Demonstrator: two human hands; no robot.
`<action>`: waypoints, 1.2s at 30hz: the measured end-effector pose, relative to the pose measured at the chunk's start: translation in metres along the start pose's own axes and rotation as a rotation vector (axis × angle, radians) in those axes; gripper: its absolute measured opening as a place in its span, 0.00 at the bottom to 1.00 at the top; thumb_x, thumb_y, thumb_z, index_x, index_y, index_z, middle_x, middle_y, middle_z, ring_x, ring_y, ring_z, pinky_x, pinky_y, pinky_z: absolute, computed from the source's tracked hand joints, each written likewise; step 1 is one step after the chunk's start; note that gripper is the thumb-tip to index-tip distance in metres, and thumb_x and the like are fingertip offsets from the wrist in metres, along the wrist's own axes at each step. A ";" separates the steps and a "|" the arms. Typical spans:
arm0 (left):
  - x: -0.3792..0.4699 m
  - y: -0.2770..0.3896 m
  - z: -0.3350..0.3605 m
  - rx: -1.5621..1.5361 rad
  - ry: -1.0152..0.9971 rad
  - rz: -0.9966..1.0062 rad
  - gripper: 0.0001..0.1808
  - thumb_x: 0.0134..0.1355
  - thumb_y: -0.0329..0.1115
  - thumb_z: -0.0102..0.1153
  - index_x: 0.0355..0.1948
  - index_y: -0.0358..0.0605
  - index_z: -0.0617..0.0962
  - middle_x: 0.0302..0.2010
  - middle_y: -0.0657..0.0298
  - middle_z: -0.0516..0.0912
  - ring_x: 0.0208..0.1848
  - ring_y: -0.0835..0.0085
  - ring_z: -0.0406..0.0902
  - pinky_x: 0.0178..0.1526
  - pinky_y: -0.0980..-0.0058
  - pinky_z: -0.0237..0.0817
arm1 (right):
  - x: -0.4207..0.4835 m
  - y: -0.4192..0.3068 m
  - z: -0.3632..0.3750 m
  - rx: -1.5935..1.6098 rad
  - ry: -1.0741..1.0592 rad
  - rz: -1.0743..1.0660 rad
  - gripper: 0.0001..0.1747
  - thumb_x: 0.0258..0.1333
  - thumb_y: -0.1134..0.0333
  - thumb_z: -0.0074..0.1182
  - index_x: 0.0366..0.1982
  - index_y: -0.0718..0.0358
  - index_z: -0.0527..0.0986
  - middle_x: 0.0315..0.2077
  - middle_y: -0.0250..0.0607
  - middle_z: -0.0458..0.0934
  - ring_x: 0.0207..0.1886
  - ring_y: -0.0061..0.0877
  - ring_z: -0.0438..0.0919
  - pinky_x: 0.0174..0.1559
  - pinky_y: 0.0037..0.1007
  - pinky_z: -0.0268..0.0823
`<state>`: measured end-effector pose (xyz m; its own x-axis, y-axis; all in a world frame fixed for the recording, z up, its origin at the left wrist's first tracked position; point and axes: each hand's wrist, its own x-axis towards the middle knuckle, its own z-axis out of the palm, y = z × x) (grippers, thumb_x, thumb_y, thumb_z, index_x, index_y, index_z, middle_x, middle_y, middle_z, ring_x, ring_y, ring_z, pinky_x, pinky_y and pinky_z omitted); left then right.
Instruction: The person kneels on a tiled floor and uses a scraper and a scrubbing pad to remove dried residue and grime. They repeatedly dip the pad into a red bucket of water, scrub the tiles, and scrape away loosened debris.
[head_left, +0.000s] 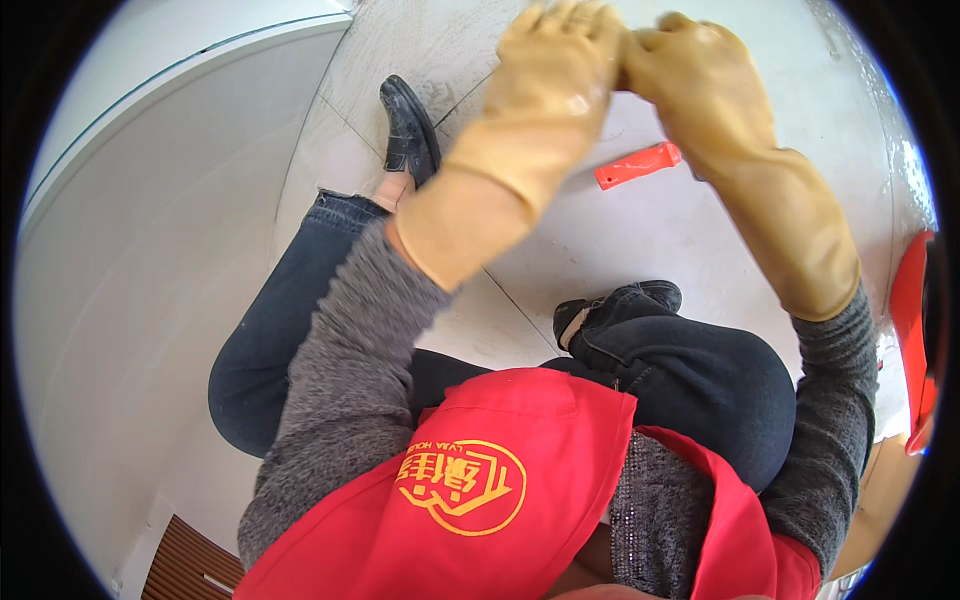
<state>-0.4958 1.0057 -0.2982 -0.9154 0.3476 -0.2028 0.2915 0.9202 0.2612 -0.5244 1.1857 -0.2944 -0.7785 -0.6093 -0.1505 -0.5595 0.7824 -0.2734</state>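
Both hands wear long tan rubber gloves and are stretched out over the floor at the top of the view. My left hand (562, 64) shows its back, with the fingers blurred and bent near the picture's rim. Right beside it, my right hand (694, 71) is curled, its knuckles meeting or nearly meeting the left glove. Whether anything is between the hands is hidden. Below them, a tool with a red plastic handle (637, 166) lies on the pale tiled floor (525, 300). Its other end is partly covered by the right glove.
A white panel or wall (165, 187) with a glass-like edge rises on the left. My black shoes (409, 124) rest on wet-looking, smeared tiles. At far right stands a red plastic object (911, 337), near a brown cardboard-like surface (881, 499). Brown slats (184, 562) show at bottom left.
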 end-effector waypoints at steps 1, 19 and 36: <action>0.009 -0.018 -0.008 -0.066 -0.166 -0.039 0.12 0.67 0.29 0.54 0.49 0.37 0.81 0.51 0.48 0.87 0.59 0.55 0.82 0.57 0.59 0.73 | 0.004 -0.001 0.007 0.188 0.028 0.100 0.14 0.55 0.73 0.60 0.44 0.54 0.82 0.32 0.39 0.81 0.43 0.41 0.82 0.46 0.41 0.76; 0.011 -0.112 0.033 -0.114 -0.466 -0.792 0.21 0.78 0.37 0.40 0.64 0.38 0.72 0.61 0.47 0.80 0.57 0.53 0.83 0.59 0.58 0.77 | -0.164 -0.026 0.174 0.039 0.248 0.043 0.26 0.56 0.72 0.54 0.59 0.63 0.77 0.63 0.46 0.76 0.68 0.45 0.72 0.71 0.45 0.63; 0.060 -0.304 -0.111 0.213 -0.473 -0.143 0.19 0.61 0.28 0.56 0.53 0.46 0.84 0.45 0.44 0.88 0.51 0.47 0.85 0.53 0.57 0.75 | -0.141 -0.073 0.190 0.038 0.409 0.067 0.23 0.59 0.71 0.60 0.57 0.62 0.76 0.61 0.46 0.76 0.68 0.44 0.72 0.70 0.46 0.63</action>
<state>-0.6701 0.7274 -0.2852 -0.7392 0.2143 -0.6385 0.2683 0.9632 0.0126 -0.3197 1.1906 -0.4337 -0.8659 -0.4500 0.2185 -0.4989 0.8086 -0.3119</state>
